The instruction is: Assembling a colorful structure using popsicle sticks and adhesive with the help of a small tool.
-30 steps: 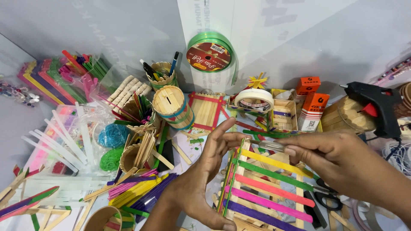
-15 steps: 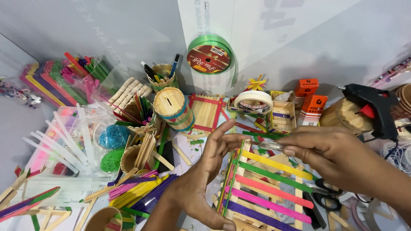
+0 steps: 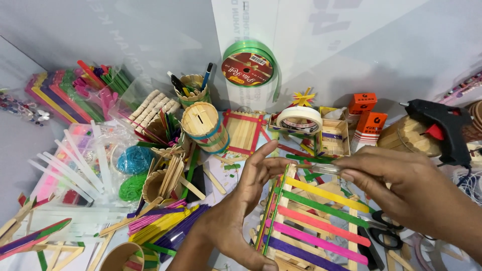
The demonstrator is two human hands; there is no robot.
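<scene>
My right hand (image 3: 406,195) comes in from the right and pinches a thin clear stick (image 3: 319,168) that points left. My left hand (image 3: 238,211) rises from the bottom centre with its fingers spread. Its fingertips meet the clear stick's tip, and its palm side rests against the left edge of a wooden craft-stick frame (image 3: 314,226). That frame lies flat beneath both hands, with yellow, green, pink and purple sticks laid across it. Thin green sticks (image 3: 271,216) run along its left side.
A black glue gun (image 3: 442,128) and orange boxes (image 3: 369,123) sit at the right, with scissors (image 3: 381,231) under my right wrist. Behind are a green ribbon spool (image 3: 249,68), a tape roll (image 3: 299,119) and a stick-built barrel (image 3: 203,125). Coloured and clear sticks (image 3: 75,165) crowd the left.
My hands and the frame have stayed almost where they were. The right hand has brought the clear stick slightly closer to the left fingertips.
</scene>
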